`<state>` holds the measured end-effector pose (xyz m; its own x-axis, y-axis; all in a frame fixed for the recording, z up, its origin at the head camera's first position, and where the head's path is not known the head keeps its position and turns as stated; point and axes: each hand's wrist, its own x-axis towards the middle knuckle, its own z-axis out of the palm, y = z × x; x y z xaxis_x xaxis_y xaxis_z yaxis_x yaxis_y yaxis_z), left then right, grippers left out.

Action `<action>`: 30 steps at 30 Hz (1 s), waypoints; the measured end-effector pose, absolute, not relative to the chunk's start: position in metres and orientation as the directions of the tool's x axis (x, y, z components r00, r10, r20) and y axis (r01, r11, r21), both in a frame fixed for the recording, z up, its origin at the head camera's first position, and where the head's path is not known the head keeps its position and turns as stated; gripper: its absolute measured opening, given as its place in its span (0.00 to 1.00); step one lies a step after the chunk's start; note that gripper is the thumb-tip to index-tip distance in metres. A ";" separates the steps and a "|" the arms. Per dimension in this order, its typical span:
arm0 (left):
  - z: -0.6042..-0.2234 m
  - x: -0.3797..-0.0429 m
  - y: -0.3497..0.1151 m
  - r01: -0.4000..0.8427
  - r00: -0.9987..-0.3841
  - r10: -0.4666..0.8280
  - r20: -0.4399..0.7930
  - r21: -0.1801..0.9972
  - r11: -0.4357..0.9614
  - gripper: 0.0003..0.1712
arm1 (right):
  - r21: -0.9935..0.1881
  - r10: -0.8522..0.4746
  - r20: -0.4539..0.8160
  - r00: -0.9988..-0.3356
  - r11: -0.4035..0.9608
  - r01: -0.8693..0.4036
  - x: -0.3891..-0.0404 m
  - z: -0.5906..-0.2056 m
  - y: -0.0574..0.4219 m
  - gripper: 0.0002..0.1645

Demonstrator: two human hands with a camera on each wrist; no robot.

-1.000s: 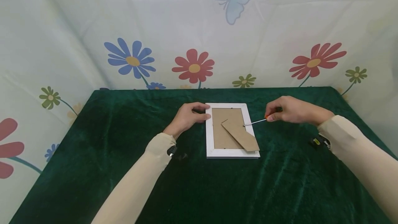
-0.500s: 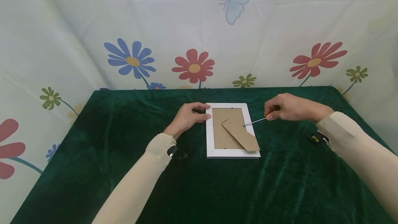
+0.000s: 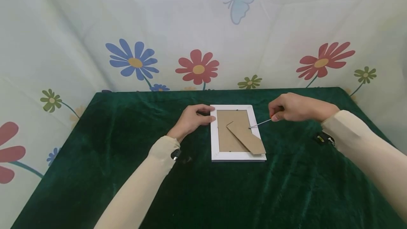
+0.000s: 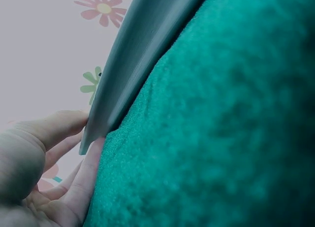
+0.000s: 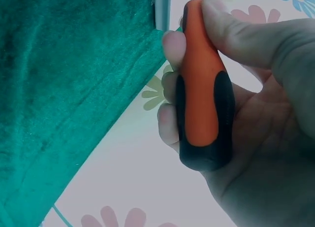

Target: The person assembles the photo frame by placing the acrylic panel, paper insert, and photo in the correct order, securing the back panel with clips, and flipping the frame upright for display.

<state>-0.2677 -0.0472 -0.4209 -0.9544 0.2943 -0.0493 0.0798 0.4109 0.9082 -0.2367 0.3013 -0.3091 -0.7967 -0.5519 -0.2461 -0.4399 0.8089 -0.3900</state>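
A white picture frame [image 3: 214, 140] lies back side up, showing its brown backing board [image 3: 224, 140] and a slanted easel stand [image 3: 246, 138]. My left hand [image 3: 190, 121] pinches the frame's left edge near the upper corner; the left wrist view has thumb and fingers on either side of that edge [image 4: 101, 118]. In my right hand [image 3: 294, 107] I grip a screwdriver [image 5: 202, 104] with an orange and black handle. Its thin metal shaft [image 3: 262, 122] reaches leftward, and the tip meets the inner right side of the frame, by the backing's edge. Most of the handle is hidden in the head view.
Dark green velvet cloth [image 3: 190, 193] covers the table under the frame. A white backdrop [image 3: 178, 20] printed with flowers and a butterfly hangs behind and at the sides. A small black device [image 3: 324, 138] sits at the right wrist, another [image 3: 175, 154] at the left.
My right hand has risen slightly and shifted a little left, so the screwdriver slopes more steeply. Its tip stays at the same spot. The left hand and frame are essentially still.
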 end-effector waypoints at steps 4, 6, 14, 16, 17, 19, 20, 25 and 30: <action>-0.421 -0.268 -0.047 0.086 -0.953 0.299 -0.044 0.910 0.407 0.25 | -0.383 -0.545 -0.260 -0.797 0.816 -0.433 -0.236 -0.306 0.300 0.03; -0.421 -0.269 -0.047 0.090 -0.953 0.300 -0.040 0.909 0.407 0.25 | -0.378 -0.545 -0.261 -0.796 0.817 -0.435 -0.236 -0.305 0.299 0.04; -0.421 -0.268 -0.048 0.079 -0.957 0.285 -0.049 0.904 0.419 0.24 | -0.385 -0.535 -0.262 -0.803 0.821 -0.422 -0.236 -0.309 0.299 0.03; -0.422 -0.267 -0.048 0.079 -0.957 0.287 -0.049 0.904 0.421 0.24 | -0.396 -0.533 -0.255 -0.807 0.819 -0.416 -0.235 -0.312 0.301 0.02; -0.422 -0.267 -0.048 0.080 -0.957 0.286 -0.049 0.903 0.422 0.24 | -0.403 -0.533 -0.249 -0.808 0.816 -0.415 -0.234 -0.313 0.303 0.02; -0.422 -0.267 -0.048 0.080 -0.958 0.283 -0.049 0.901 0.426 0.24 | -0.420 -0.530 -0.242 -0.813 0.812 -0.404 -0.233 -0.316 0.306 0.02; -0.423 -0.267 -0.048 0.080 -0.958 0.283 -0.049 0.901 0.427 0.24 | -0.431 -0.529 -0.239 -0.814 0.809 -0.399 -0.233 -0.317 0.307 0.02; -0.422 -0.266 -0.048 0.086 -0.957 0.287 -0.043 0.902 0.423 0.24 | -0.471 -0.528 -0.233 -0.816 0.796 -0.381 -0.233 -0.323 0.313 0.02; -0.421 -0.266 -0.048 0.091 -0.957 0.289 -0.039 0.902 0.422 0.25 | -0.507 -0.534 -0.224 -0.815 0.778 -0.370 -0.231 -0.327 0.318 0.02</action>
